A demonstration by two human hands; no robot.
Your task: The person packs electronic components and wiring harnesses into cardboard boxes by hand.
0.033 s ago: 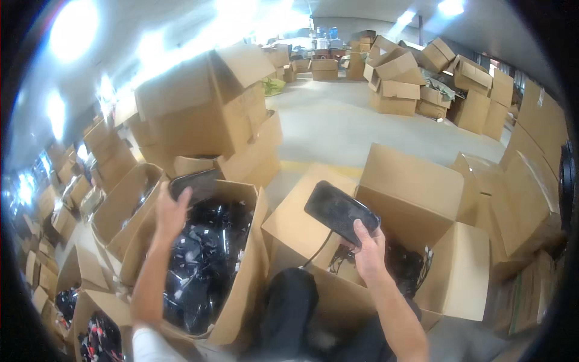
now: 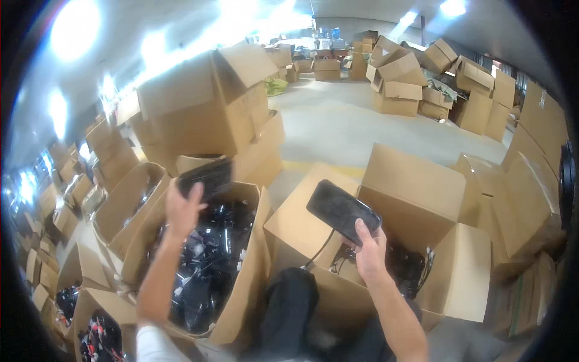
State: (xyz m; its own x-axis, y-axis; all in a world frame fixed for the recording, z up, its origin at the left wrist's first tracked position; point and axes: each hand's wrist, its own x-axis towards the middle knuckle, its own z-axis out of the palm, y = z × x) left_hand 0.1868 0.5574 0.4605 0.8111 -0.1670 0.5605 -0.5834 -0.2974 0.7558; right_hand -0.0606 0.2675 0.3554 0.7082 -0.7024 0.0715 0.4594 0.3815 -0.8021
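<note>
My right hand [image 2: 370, 248] grips a flat black oblong device [image 2: 344, 210] with rounded corners by its near right end, the thumb on its glossy face. Beneath the device a thin black cable [image 2: 318, 250] runs down toward my knee. On the left, a blurred dark flat rectangular device [image 2: 208, 178] is in my left hand [image 2: 183, 211], over the far end of an open carton [image 2: 244, 283]. That carton holds many glossy black pieces [image 2: 211, 259]. Below my right hand stands another open carton [image 2: 416, 175], with black parts and cables [image 2: 405, 268] inside.
A large stacked carton [image 2: 187, 108] rises behind the left carton. More open cartons [image 2: 102, 311] with small dark and red parts line the left. Tall cartons [image 2: 525, 205] stand at the right, and a pile of boxes [image 2: 401, 78] lies farther back across the grey floor [image 2: 338, 120].
My left hand has moved a little to the right and the dark rectangular device with it. My right hand and its device hold nearly the same place.
</note>
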